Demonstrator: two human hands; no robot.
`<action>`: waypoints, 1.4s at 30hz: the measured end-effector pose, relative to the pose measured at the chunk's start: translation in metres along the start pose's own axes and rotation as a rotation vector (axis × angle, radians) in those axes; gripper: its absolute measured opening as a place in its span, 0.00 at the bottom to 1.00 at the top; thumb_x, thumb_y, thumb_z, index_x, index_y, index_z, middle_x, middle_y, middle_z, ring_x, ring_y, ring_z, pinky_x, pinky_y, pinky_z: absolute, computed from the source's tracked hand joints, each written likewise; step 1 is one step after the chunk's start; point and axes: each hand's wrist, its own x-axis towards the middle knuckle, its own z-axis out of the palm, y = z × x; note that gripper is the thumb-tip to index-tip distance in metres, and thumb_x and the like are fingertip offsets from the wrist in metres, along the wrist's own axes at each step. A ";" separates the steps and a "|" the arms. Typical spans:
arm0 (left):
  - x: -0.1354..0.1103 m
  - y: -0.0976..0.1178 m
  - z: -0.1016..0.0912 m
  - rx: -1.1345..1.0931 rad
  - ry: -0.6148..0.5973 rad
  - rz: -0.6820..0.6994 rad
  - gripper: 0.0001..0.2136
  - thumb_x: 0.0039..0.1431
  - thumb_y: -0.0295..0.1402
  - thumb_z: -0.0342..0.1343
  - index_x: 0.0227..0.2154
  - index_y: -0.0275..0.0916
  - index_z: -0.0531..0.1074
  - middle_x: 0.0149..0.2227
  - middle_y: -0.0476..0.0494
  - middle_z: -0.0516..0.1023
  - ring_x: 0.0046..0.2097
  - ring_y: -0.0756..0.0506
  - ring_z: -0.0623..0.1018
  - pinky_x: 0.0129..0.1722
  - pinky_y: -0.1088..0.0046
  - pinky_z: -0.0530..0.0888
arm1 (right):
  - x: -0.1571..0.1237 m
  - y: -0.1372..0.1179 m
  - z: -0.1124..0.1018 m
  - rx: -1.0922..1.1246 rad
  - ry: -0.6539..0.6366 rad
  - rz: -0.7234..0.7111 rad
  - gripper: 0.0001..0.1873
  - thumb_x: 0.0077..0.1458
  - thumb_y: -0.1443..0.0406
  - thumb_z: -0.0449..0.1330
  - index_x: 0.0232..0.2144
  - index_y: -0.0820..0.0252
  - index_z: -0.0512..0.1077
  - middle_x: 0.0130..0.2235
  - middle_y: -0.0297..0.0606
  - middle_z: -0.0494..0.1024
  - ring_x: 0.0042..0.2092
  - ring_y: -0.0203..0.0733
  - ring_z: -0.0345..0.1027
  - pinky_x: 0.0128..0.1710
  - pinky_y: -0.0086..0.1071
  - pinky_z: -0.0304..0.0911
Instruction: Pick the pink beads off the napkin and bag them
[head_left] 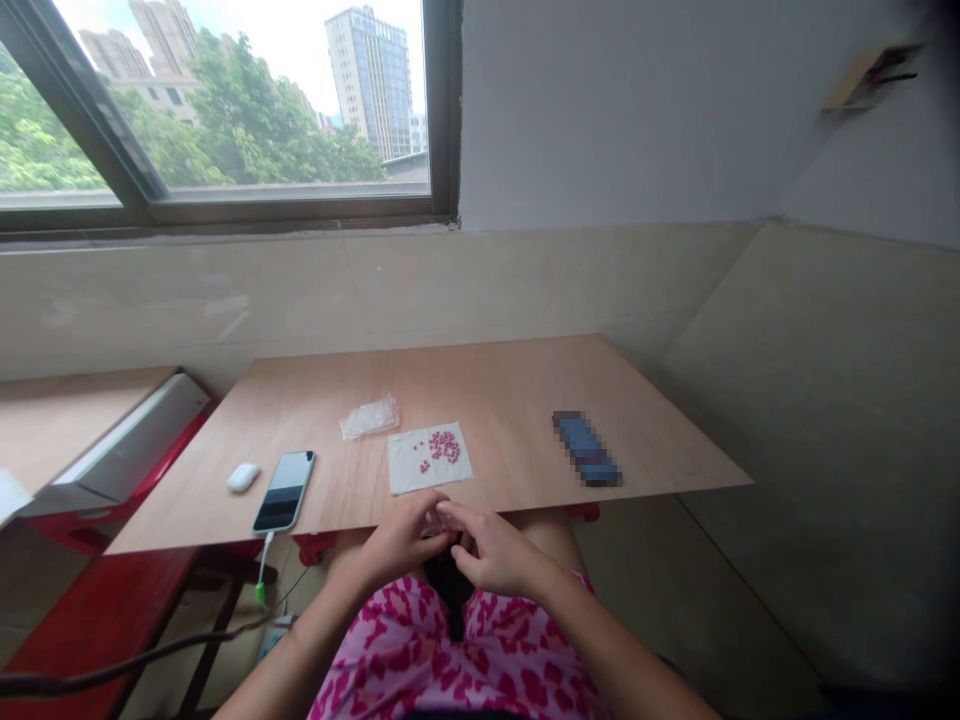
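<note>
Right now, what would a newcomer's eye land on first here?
Probably the cluster of pink beads on a white sheet at the middle of the table. Below it, the left hand and right hand meet fingertip to fingertip at the table's near edge; anything between them is too small to tell. A phone lies to the left.

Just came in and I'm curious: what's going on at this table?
A seated person has the left hand and right hand together at the near edge of the wooden table, fingertips meeting on something too small to make out. Just beyond lie pink beads on a white sheet, a clear bag, and a phone on its cable.
</note>
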 end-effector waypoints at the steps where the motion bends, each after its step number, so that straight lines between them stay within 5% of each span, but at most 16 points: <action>1: 0.000 0.000 -0.002 0.014 0.007 -0.004 0.12 0.57 0.29 0.61 0.44 0.41 0.74 0.41 0.45 0.79 0.42 0.43 0.77 0.44 0.67 0.72 | 0.000 0.001 0.001 -0.004 0.007 0.007 0.32 0.57 0.69 0.57 0.65 0.55 0.66 0.34 0.35 0.82 0.30 0.40 0.73 0.32 0.29 0.64; 11: 0.000 -0.002 -0.017 0.000 0.096 -0.041 0.13 0.63 0.40 0.60 0.46 0.39 0.75 0.41 0.43 0.80 0.39 0.43 0.78 0.38 0.68 0.73 | 0.002 0.002 -0.001 0.183 0.108 -0.012 0.34 0.59 0.70 0.57 0.67 0.50 0.63 0.36 0.34 0.80 0.30 0.37 0.72 0.27 0.26 0.62; 16: 0.003 -0.020 -0.028 0.005 0.256 -0.113 0.21 0.61 0.45 0.63 0.53 0.40 0.73 0.50 0.38 0.80 0.50 0.38 0.79 0.51 0.59 0.75 | 0.007 0.017 -0.013 0.348 0.363 -0.022 0.24 0.62 0.66 0.56 0.60 0.53 0.68 0.53 0.43 0.76 0.35 0.37 0.74 0.32 0.30 0.70; 22: 0.017 -0.052 -0.053 0.124 0.323 -0.166 0.24 0.62 0.50 0.60 0.53 0.39 0.73 0.53 0.34 0.80 0.52 0.35 0.79 0.51 0.56 0.76 | 0.030 0.057 -0.024 0.458 0.551 0.167 0.17 0.60 0.60 0.58 0.49 0.60 0.74 0.47 0.45 0.79 0.39 0.43 0.76 0.31 0.31 0.72; 27: 0.043 -0.078 -0.074 0.373 0.257 -0.127 0.23 0.61 0.48 0.59 0.51 0.38 0.73 0.50 0.34 0.80 0.49 0.34 0.80 0.49 0.58 0.75 | 0.074 0.086 -0.013 0.402 0.691 0.131 0.15 0.60 0.56 0.60 0.44 0.59 0.75 0.43 0.44 0.82 0.45 0.47 0.77 0.47 0.39 0.73; 33: 0.071 -0.088 -0.084 0.697 0.111 -0.046 0.17 0.59 0.41 0.60 0.48 0.39 0.74 0.46 0.36 0.80 0.46 0.35 0.80 0.46 0.62 0.73 | 0.127 0.102 0.002 0.266 0.835 0.098 0.14 0.64 0.57 0.57 0.46 0.59 0.75 0.48 0.46 0.81 0.51 0.48 0.76 0.52 0.40 0.71; 42: 0.094 -0.070 -0.082 0.807 0.027 -0.045 0.14 0.55 0.35 0.63 0.45 0.41 0.76 0.44 0.34 0.78 0.48 0.32 0.77 0.49 0.58 0.71 | 0.138 0.106 0.016 -0.140 0.777 0.021 0.17 0.69 0.63 0.51 0.52 0.61 0.75 0.49 0.47 0.80 0.52 0.48 0.74 0.56 0.40 0.67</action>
